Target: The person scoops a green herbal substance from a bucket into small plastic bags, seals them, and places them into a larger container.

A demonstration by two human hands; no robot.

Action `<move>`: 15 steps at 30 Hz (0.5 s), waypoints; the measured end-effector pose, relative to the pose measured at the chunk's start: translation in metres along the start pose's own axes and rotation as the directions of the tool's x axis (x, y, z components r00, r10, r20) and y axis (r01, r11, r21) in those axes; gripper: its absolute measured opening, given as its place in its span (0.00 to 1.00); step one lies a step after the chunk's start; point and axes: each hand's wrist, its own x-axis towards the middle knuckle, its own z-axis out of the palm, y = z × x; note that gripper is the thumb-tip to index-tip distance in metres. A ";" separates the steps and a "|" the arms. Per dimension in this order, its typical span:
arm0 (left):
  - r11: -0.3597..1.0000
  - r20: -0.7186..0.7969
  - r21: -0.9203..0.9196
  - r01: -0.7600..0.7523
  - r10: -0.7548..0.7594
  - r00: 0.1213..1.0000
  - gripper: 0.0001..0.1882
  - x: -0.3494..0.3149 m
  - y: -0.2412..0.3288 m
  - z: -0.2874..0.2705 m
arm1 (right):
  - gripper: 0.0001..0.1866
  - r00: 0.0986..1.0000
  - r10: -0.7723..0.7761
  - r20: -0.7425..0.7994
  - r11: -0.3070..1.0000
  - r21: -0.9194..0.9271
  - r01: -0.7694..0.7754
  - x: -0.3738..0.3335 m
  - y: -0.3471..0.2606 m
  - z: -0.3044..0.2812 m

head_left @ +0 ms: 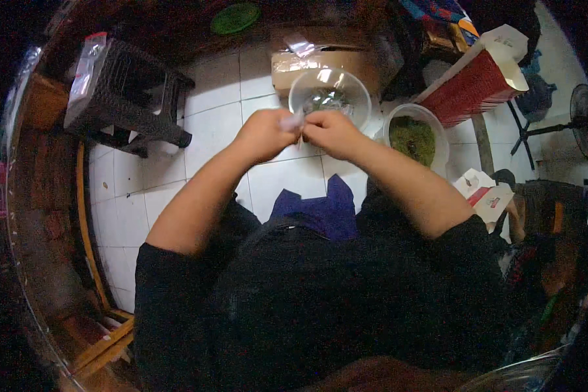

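Close together in the middle, both my hands are closed around a small, pale, see-through plastic bag [291,122]. My left hand [264,136] grips it from the left, with the whitish plastic showing at its fingertips. My right hand [334,133] pinches at its right side, thumb and fingers pressed together. The bag is blurred, and I cannot make out its contents. Just beyond my hands stands a clear round tub [361,91] with small clear packets and some green stuff inside. To the right, a second tub [442,145] holds a heap of dry green, crumbly material [411,138].
A cardboard box [294,72] lies behind the tubs. A tall red-and-white carton [470,85] leans at the right, near a standing fan [578,117]. Another person's hand [516,219] is by a white-and-red box [487,199]. A dark plastic stool [127,98] bears plastic packaging [87,68].
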 end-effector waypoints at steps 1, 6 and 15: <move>1.000 -0.002 0.005 -0.010 0.010 1.000 0.09 -0.002 0.002 -0.002 | 0.16 0.999 0.031 -0.007 0.989 -0.143 -0.032 0.001 -0.005 -0.001; 0.992 0.016 0.113 0.050 -0.052 0.999 0.07 -0.011 0.001 -0.008 | 0.13 0.998 0.005 -0.057 0.953 -0.301 -0.022 0.003 -0.021 0.005; 0.965 -0.171 0.189 0.179 -0.147 0.974 0.08 -0.020 -0.016 -0.008 | 0.14 0.996 0.052 -0.076 0.814 -0.574 -0.087 0.004 -0.028 0.026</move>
